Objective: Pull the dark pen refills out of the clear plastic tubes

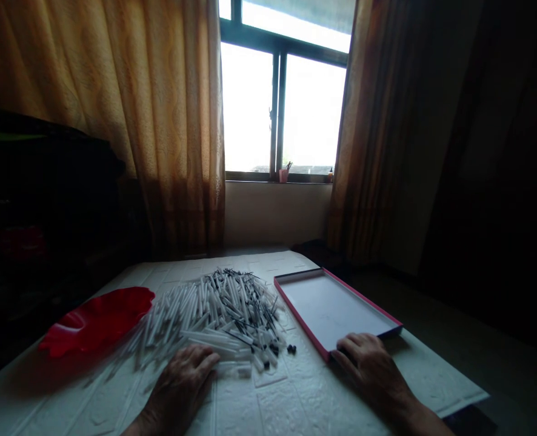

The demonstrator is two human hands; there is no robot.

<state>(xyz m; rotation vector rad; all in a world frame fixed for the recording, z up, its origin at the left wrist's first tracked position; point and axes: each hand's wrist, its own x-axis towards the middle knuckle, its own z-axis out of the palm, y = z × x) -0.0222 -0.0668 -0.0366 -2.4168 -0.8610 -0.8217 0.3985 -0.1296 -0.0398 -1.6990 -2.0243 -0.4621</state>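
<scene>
A pile of translucent plastic tubes and thin dark rods, looking like pen parts, spreads over the table. At its near edge is my left hand, fingers bent and close together beside a few clear tubes; whatever lies under the fingers is hidden. My right hand grips the near edge of a shallow white tray with a red rim, fingers over the rim and thumb outside it. The tray's white bottom shows no parts on it. Several small black pieces lie between pile and tray.
A red wavy-edged plastic dish sits left of the pile, with tubes reaching close to it. The white brick-patterned table ends diagonally on the right. Beyond it are a window, patterned curtains and a pink cup on the sill.
</scene>
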